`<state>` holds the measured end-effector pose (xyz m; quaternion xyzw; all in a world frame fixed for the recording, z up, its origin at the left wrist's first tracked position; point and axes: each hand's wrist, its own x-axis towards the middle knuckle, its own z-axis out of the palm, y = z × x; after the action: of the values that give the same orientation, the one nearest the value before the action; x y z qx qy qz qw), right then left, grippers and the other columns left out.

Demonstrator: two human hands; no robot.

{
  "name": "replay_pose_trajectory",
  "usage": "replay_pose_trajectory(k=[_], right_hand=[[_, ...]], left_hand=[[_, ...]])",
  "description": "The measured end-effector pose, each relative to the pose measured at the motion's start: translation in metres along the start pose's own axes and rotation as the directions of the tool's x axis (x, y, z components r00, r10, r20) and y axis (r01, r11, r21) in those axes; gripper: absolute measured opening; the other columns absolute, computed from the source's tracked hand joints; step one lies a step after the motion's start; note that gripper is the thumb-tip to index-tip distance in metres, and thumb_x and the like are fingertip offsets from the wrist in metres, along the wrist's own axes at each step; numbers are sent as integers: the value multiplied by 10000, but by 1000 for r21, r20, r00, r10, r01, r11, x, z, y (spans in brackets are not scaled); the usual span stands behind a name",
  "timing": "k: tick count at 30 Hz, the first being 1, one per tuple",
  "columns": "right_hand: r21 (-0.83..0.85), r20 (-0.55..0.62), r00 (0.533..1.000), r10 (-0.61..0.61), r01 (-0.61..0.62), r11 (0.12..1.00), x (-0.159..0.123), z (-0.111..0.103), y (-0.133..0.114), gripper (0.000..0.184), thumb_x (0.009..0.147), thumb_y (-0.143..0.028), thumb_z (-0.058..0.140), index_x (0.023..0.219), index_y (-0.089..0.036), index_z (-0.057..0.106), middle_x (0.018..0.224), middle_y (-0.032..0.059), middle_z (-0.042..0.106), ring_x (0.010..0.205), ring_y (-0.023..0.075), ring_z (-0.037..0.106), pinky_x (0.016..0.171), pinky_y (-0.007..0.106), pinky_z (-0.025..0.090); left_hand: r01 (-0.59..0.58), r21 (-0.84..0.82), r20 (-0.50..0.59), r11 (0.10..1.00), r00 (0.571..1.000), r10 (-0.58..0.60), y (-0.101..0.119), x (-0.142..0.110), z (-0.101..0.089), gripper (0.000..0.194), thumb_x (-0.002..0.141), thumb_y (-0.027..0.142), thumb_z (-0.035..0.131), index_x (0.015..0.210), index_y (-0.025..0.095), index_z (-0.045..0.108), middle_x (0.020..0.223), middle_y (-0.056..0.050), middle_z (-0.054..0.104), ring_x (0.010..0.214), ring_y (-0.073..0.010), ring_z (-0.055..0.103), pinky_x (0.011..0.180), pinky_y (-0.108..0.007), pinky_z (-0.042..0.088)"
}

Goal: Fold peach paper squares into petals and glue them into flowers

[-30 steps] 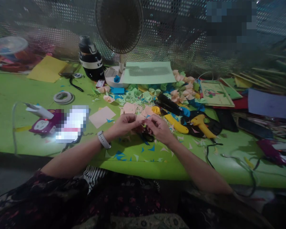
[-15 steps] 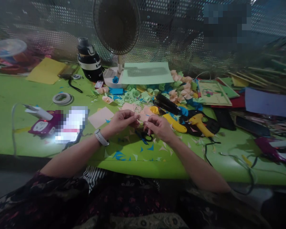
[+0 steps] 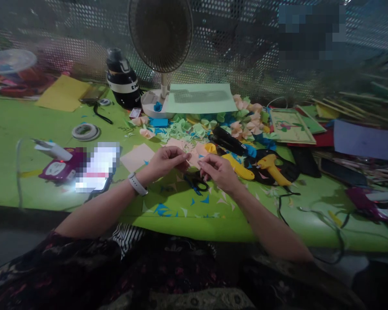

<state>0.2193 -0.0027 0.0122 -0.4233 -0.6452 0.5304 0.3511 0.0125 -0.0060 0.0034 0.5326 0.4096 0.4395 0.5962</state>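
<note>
My left hand, with a white band at the wrist, has its thumb and forefinger pinched together over the middle of the table. Facing it, my right hand is pinched too, its fingertips a short way from the left ones. What sits in either pinch is too small to make out against the pink paper pieces behind. Just below the fingers lie dark-handled scissors. Beside my left hand is a flat pink paper square; a yellow paper flower lies beyond my right hand.
Paper flowers and a black stapler lie behind the hands. To the right is a yellow glue gun with its cord. A lit phone, a tape roll, a bottle and a fan stand around. Scraps litter the front.
My fingertips have drawn slightly farther apart, the right hand shifting a little to the right. The scissors between and below them show more fully. Both pinches look the same.
</note>
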Motion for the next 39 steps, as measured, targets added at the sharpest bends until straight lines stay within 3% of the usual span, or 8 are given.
replay_pose_trajectory(k=[6,11,18,27,30,33,36,39], right_hand=[[112,-128,992,-5,19,994,-4,7,0,387,765,-564,725,735,-199,602,578,-33,612,430,78,510,427,210,426],[87,-105,994,-8,17,996,-6,13,2,369,765,-549,730,737,-193,638,553,-32,604,440,84,514,444,218,433],[141,-135,990,-29,48,989,-7,15,6,325,780,-510,731,730,-200,646,547,-32,600,440,83,511,436,216,415],[31,-70,995,-65,67,997,-10,13,7,246,854,-438,645,859,-193,656,629,-18,611,491,104,546,491,250,484],[-192,-119,943,-310,285,939,-9,5,9,218,854,-286,636,1058,-212,654,807,10,640,625,123,595,589,278,529],[-407,13,839,-543,501,764,-7,-1,9,250,863,-206,625,1103,-252,678,949,37,648,781,153,622,701,318,549],[-498,92,758,-646,597,629,-5,-3,10,197,889,-195,632,1039,-284,724,953,37,637,888,176,623,775,345,543],[-525,66,741,-668,595,608,-3,-4,11,177,900,-221,647,1020,-311,740,958,35,621,918,185,612,805,362,538]], left_hand=[[5,-109,-30,994,1000,-8,-5,-1,2,378,772,486,769,938,152,709,870,-51,737,743,-124,673,678,-258,555],[9,-84,-46,996,999,-13,-7,-2,6,309,721,429,816,784,138,730,690,-2,665,580,-68,562,593,-215,472],[-35,-305,-173,952,985,-19,-4,-1,5,273,699,401,836,771,164,721,701,14,651,614,-63,569,591,-195,462],[53,-263,-99,963,992,-81,-5,-1,4,271,710,369,839,751,148,689,728,16,650,649,-62,595,597,-179,465],[141,-257,-32,956,988,-154,2,-1,2,272,714,335,837,700,139,649,664,26,621,589,-52,561,539,-169,415],[199,-234,42,952,980,-194,5,-2,3,251,751,312,809,697,131,643,656,16,632,569,-50,550,556,-181,425],[198,-211,55,957,980,-190,4,-2,2,242,772,306,791,698,132,640,649,16,635,568,-48,552,583,-188,438],[188,-166,82,968,981,-176,1,-1,2,254,758,326,799,696,133,646,646,13,635,567,-54,561,584,-197,444]])
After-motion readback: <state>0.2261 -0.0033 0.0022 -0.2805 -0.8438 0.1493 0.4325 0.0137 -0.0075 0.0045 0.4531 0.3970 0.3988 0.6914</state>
